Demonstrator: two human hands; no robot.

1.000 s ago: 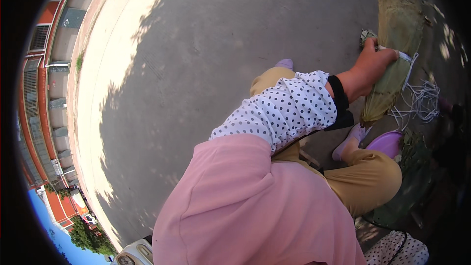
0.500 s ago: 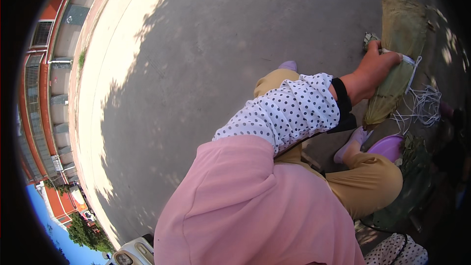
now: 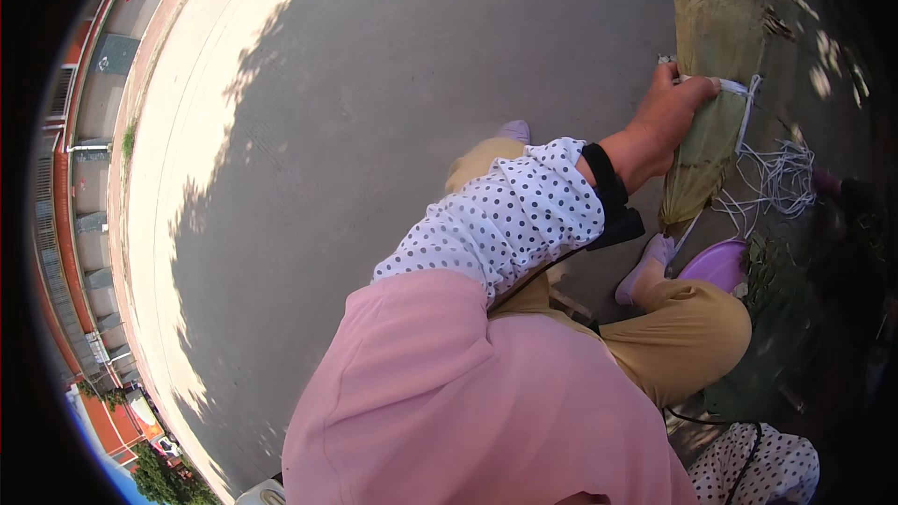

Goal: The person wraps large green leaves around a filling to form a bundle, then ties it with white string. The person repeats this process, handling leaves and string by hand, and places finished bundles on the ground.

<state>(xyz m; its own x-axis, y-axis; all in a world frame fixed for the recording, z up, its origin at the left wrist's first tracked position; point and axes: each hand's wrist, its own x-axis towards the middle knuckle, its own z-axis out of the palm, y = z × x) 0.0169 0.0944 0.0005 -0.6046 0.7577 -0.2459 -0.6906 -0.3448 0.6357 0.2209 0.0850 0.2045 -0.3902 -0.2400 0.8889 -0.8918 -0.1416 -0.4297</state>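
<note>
My left hand (image 3: pixel 678 112) is closed round the left edge of a long bundle of flat olive-green leaves (image 3: pixel 720 19). Its thumb presses on the front, beside a white string (image 3: pixel 734 86) tied round the bundle's middle. The rest of the fingers are behind the leaves. The bundle is wide at its far end and tapers to a narrow tip near my shoe (image 3: pixel 645 266). Of my right arm only a dotted sleeve (image 3: pixel 758 463) shows at the lower right; the right hand is out of sight.
A heap of loose white string (image 3: pixel 781 178) lies right of the bundle. A purple basin (image 3: pixel 716 264) stands by my foot, with dark green leaves (image 3: pixel 772 290) beside it. Grey pavement (image 3: pixel 374 84) spreads to the left, sunlit farther out, toward a row of buildings.
The whole view has shifted, so the bundle, my arm and the string sit farther left in the picture. My left hand keeps the same hold beside the tied string.
</note>
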